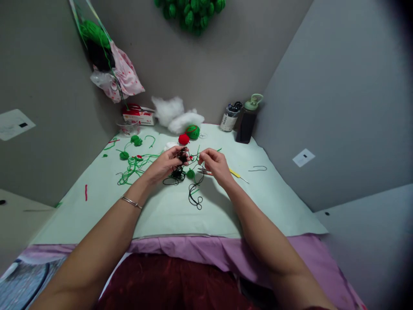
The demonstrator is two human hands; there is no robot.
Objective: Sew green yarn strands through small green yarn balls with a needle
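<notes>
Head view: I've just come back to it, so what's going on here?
A person's left hand holds a tangled bunch of thin black yarn, while the right hand pinches a strand of it. Loose black loops lie on the pale green table cover below. A yellow-handled metal tool lies beside the right wrist, and a loose green yarn tangle lies to the left.

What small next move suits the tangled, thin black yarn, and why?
Perhaps the right hand should gently ease one thin black strand outward: the left hand holds the tangled black yarn, strands span both hands, and loose black loops trail below.
</notes>
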